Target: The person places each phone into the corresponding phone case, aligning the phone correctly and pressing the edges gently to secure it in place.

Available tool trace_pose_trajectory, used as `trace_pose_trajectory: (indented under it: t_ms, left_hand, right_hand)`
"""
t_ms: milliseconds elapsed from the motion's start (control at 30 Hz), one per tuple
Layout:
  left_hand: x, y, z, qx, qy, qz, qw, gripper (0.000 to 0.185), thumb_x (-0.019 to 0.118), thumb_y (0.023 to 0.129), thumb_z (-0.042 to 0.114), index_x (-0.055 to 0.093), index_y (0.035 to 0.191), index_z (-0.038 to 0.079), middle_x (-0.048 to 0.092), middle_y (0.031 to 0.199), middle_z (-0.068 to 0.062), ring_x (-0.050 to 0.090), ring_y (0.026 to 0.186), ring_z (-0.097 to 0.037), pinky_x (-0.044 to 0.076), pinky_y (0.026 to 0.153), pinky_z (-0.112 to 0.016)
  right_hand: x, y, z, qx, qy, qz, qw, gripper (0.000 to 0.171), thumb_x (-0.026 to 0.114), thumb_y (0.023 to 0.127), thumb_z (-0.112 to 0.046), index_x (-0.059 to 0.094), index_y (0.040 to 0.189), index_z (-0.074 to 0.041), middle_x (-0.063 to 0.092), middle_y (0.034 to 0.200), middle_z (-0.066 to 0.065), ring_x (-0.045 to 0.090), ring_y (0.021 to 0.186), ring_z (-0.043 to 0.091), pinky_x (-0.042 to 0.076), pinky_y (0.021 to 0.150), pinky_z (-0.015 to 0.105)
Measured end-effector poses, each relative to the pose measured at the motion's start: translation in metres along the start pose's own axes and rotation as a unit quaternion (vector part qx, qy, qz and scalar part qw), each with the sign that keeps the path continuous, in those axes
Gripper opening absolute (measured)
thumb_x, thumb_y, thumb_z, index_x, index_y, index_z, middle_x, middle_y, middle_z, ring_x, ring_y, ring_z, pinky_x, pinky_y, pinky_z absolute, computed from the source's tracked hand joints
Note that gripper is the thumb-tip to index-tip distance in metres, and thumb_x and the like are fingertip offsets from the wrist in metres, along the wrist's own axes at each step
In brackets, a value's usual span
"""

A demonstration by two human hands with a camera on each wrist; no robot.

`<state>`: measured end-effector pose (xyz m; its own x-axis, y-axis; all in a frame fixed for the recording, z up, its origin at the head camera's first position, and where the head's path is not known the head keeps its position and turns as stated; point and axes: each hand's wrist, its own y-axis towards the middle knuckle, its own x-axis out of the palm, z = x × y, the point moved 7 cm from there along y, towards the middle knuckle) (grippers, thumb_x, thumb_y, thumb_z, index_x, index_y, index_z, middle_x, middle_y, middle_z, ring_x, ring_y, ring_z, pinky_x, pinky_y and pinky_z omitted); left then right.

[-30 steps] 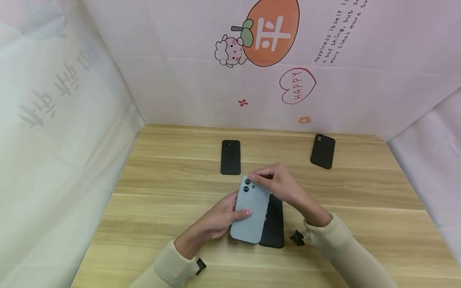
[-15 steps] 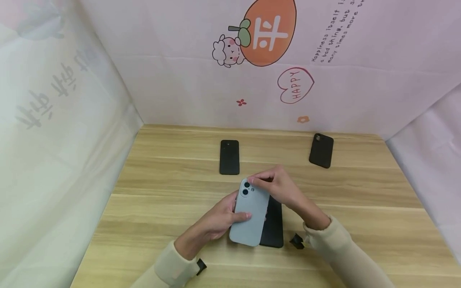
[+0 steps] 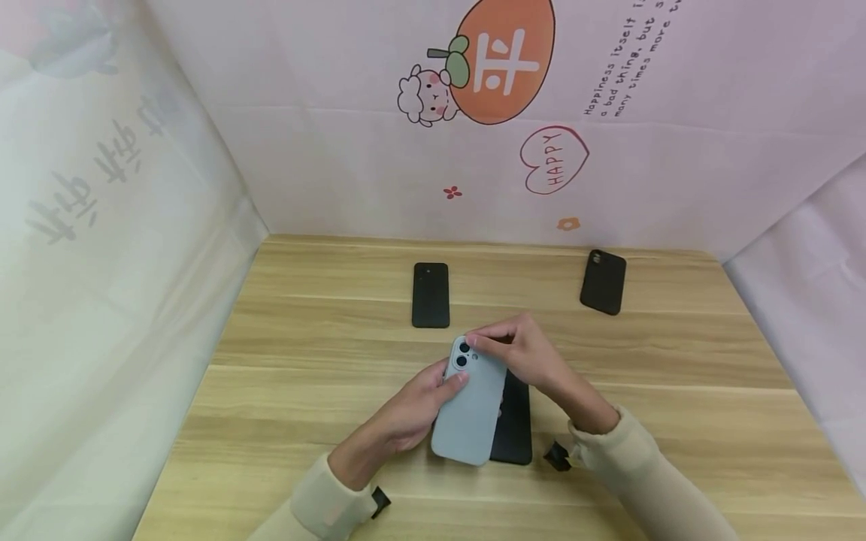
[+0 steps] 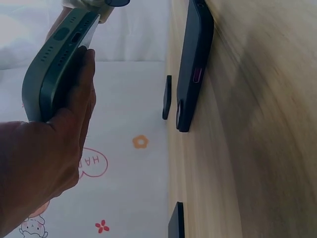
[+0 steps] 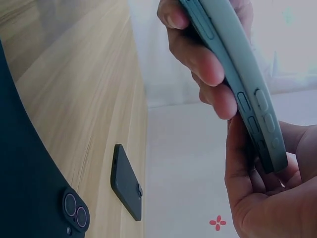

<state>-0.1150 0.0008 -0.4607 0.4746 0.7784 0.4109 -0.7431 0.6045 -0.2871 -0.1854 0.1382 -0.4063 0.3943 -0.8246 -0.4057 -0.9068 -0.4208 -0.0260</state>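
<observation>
Both hands grasp the grey phone (image 3: 470, 409) mid-frame.
Left hand (image 3: 413, 409) and right hand (image 3: 524, 353) pinch its edges; wrist views reveal its side buttons; bare table (image 3: 676, 391) right.

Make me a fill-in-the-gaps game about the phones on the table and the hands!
1. Both hands hold a phone in a ____ case.
2. Right under that phone, a ____ phone lies on the table.
3. Further back, ____ more black phones lie on the table, one in the middle and one to the right.

Missing words: grey; black; two
</observation>
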Motion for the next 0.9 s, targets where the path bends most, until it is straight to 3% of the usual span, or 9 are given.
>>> trace_pose_trajectory:
  t_ms: [267,533,900]
  left_hand:
    - [-0.001,-0.001,0.001,0.01,0.01,-0.004,0.9999,0.047,0.04,0.116,0.022,0.034,0.162,0.016,0.063,0.14,-0.018,0.068,0.121,-0.033,0.053,0.109,-0.054]
    - [0.0,-0.003,0.006,0.023,0.011,-0.016,0.9996,0.051,0.042,0.116,0.017,0.029,0.165,0.017,0.059,0.146,-0.019,0.067,0.125,-0.037,0.052,0.109,-0.055]
    - [0.002,-0.004,0.007,0.025,0.007,-0.015,0.9995,0.051,0.044,0.114,0.01,0.03,0.164,0.012,0.059,0.146,-0.021,0.067,0.125,-0.037,0.052,0.11,-0.055]
  right_hand:
    - [0.002,-0.001,0.004,0.002,0.033,0.003,0.999,0.019,0.075,0.101,-0.017,0.083,0.108,-0.003,0.081,0.101,0.012,0.076,0.076,0.02,0.063,0.062,0.031]
    - [-0.003,-0.004,0.006,0.025,0.021,-0.006,0.999,0.025,0.065,0.106,-0.019,0.081,0.113,-0.001,0.08,0.109,0.011,0.074,0.086,0.018,0.062,0.076,0.028]
    - [-0.005,-0.006,-0.004,0.004,0.012,-0.012,1.0,0.02,0.071,0.102,-0.012,0.08,0.112,0.004,0.08,0.097,0.014,0.071,0.073,0.015,0.062,0.064,0.029]
